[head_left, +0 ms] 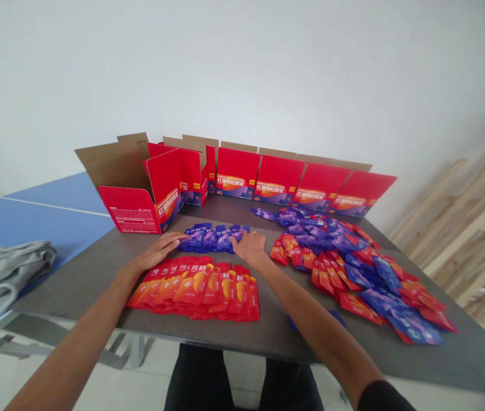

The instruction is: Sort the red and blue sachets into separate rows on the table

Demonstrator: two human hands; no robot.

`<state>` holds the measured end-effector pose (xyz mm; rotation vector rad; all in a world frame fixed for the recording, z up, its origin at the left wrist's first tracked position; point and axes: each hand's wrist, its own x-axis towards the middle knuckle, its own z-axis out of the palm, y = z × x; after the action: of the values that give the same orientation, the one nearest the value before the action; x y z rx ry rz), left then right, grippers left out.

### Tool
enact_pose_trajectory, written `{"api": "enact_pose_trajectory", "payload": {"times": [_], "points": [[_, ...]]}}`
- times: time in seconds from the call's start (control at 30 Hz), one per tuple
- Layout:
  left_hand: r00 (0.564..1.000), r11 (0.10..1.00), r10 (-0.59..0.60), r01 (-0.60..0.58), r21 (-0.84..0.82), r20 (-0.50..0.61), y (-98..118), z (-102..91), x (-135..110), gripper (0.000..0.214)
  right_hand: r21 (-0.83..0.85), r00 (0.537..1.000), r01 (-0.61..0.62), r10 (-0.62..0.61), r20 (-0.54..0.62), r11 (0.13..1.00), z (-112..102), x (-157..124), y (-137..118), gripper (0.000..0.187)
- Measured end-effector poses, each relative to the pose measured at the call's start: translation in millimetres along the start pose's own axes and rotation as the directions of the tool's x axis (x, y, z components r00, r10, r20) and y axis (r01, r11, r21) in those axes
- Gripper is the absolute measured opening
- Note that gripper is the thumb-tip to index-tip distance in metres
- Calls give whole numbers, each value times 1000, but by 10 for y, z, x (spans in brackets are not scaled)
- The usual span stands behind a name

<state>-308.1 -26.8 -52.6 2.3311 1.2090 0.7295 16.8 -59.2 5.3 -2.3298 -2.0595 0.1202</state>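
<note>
My left hand [163, 250] touches the left end of a row of purple-blue pouches [210, 237], its fingers stretched out. At the right end of that row rests my right hand [251, 246], with its thumb spread over the last pouch and the fingers apart; part of the fingers is hard to make out. The purple-blue pouches overlap side by side and lie flat on the dark table [97, 279]. Nearer to me, between my forearms, lies an overlapping row of red-orange pouches [199, 285].
A loose heap of mixed red and purple-blue pouches [340, 245] covers the table's right side. Open red cartons [236, 171] line the back, and another open carton [133, 208] stands at the left. A grey cloth [15, 268] lies on the blue table [45, 211].
</note>
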Motion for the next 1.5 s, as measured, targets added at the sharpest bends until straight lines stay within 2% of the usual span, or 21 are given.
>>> {"api": "enact_pose_trajectory", "payload": {"times": [0.23,0.37,0.47,0.53,0.6,0.63,0.67,0.73,0.83,1.0,1.37,1.43,1.5], "points": [[1000,1000,5,-5,-4,-3,32,-5,-4,72,-26,992,128,-127,8,991,87,21,44,74],[1000,1000,0,0,-8,-6,32,-2,-9,71,-18,988,155,-154,7,988,30,63,156,71],[1000,1000,-4,4,-12,-6,28,2,-11,70,-8,978,182,-182,-103,983,-38,208,261,74],[1000,1000,-4,4,-14,-3,24,4,-10,70,10,926,346,-339,-163,938,-48,372,310,74],[1000,1000,-1,1,-15,0,20,6,-9,68,60,819,571,-563,-112,819,-9,562,327,79],[1000,1000,1,-1,-15,1,18,7,-9,67,100,760,650,-647,-58,754,29,655,322,87],[1000,1000,3,-3,-14,1,16,8,-9,67,146,712,695,-702,-6,704,76,741,312,98],[1000,1000,9,-9,-10,0,14,11,-11,67,228,672,710,-738,64,666,182,874,281,116],[1000,1000,16,-16,-5,1,11,16,-19,66,312,660,690,-745,97,653,320,969,254,126],[1000,1000,16,-16,-6,-6,3,24,-27,64,339,656,688,-750,88,642,415,954,291,120],[1000,1000,23,-23,1,5,9,11,-22,66,278,743,646,-669,-15,711,586,777,203,111],[1000,1000,23,-24,6,8,-2,15,-19,67,297,753,639,-656,-54,709,577,756,212,108],[1000,1000,25,-26,13,13,-15,18,-19,67,339,788,603,-604,-116,722,548,766,259,99]]}}
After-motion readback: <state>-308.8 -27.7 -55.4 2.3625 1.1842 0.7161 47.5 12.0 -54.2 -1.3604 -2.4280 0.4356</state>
